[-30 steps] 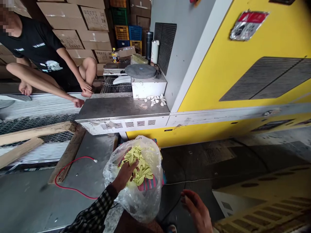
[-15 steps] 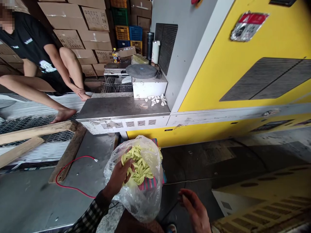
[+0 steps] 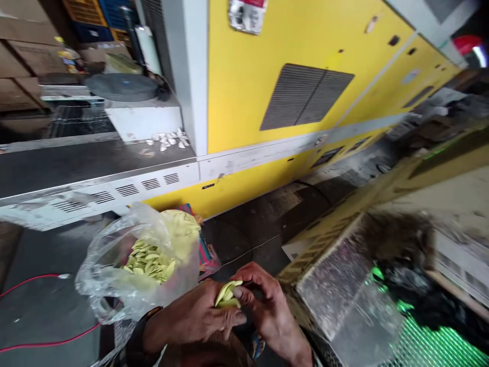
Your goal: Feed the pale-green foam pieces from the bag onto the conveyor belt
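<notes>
Beside a yellow painted steel machine cabinet (image 3: 275, 86), a clear plastic bag (image 3: 109, 275) of pale yellow crescent-shaped pieces (image 3: 148, 264) sits just left of a person's two bare hands. The left hand (image 3: 193, 318) and the right hand (image 3: 269, 306) meet, fingers curled and gripping a small bunch of yellow pieces (image 3: 228, 295) between them, outside the bag.

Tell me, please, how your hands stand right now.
Left hand, right hand: both gripping small yellow pieces. Clear plastic bag of more pieces beside them. Nothing in the way.
</notes>
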A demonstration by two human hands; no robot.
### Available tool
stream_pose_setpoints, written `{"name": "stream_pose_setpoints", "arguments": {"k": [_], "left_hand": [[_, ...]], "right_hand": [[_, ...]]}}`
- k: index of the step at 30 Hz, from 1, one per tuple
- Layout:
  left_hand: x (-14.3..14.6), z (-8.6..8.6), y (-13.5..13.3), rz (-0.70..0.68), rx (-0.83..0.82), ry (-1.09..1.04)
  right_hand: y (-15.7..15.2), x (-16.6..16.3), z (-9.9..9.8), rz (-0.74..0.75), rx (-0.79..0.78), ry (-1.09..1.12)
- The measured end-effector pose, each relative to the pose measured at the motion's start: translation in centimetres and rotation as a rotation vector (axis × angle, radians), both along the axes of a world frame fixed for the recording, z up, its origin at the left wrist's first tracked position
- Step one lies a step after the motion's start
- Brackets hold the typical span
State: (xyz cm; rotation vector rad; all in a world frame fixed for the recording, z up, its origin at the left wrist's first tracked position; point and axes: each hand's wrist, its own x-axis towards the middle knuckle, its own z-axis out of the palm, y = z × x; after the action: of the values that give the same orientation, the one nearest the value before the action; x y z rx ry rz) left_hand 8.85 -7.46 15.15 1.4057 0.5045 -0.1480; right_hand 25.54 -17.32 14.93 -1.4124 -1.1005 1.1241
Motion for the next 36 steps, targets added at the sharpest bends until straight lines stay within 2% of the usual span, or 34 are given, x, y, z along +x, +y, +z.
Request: {"name": "stream_pose_setpoints", "arguments": {"k": [3,6,8,12,16,20,24,26,28,30,33,36], "left_hand": [[4.5,-1.0,-3.2,-0.010,-0.127,-0.016],[9.4,-1.9,-7.8,-0.024,-0.143,-0.004],[13.0,-2.3,-11.7,-0.094,-0.115,0.021],[20.4,-3.1,-20.4,-0.233,-0.071,0.089],[26.7,-4.2,-27.9,-0.322,-0.112,0.158],[31.1,-5.7,-33.2,-0.380,-0.149,0.177],[33.4,-7.7,-36.6,-0.412,-0.205,0.232],[33.8,-8.6,-37.5,-0.419,-0.211,0.262],[34.0,-9.4,-38.0,-0.419,-0.207,0.276],[34.2,-9.8,-38.1,-0.420,-0.208,0.276],[34.7,-10.1,-37.9,-0.431,-0.223,0.291],[35.3,-10.1,-37.8,-0.429,-0.243,0.290]], "right_hand": [[-5.1,3.3,-1.2,-0.198,-0.060,0.158],[-11.3,6.6,-2.5,-0.419,-0.070,0.272],[-15.9,9.0,-3.3,-0.517,-0.075,0.308],[-25.1,14.7,-4.8,-0.620,-0.104,0.323],[-33.2,19.4,-6.5,-0.778,-0.120,0.421],[-38.4,21.9,-8.7,-0.886,-0.146,0.538],[-42.3,23.7,-12.0,-1.008,-0.207,0.572],[-44.8,25.1,-13.8,-1.109,-0.277,0.325],[-47.8,26.8,-15.5,-1.196,-0.408,-0.139],[-50.7,28.6,-16.9,-1.209,-0.542,-0.633],[-53.4,30.4,-18.0,-1.015,-0.601,-1.081],[-53.2,30.7,-17.8,-0.818,-0.580,-1.225]]}}
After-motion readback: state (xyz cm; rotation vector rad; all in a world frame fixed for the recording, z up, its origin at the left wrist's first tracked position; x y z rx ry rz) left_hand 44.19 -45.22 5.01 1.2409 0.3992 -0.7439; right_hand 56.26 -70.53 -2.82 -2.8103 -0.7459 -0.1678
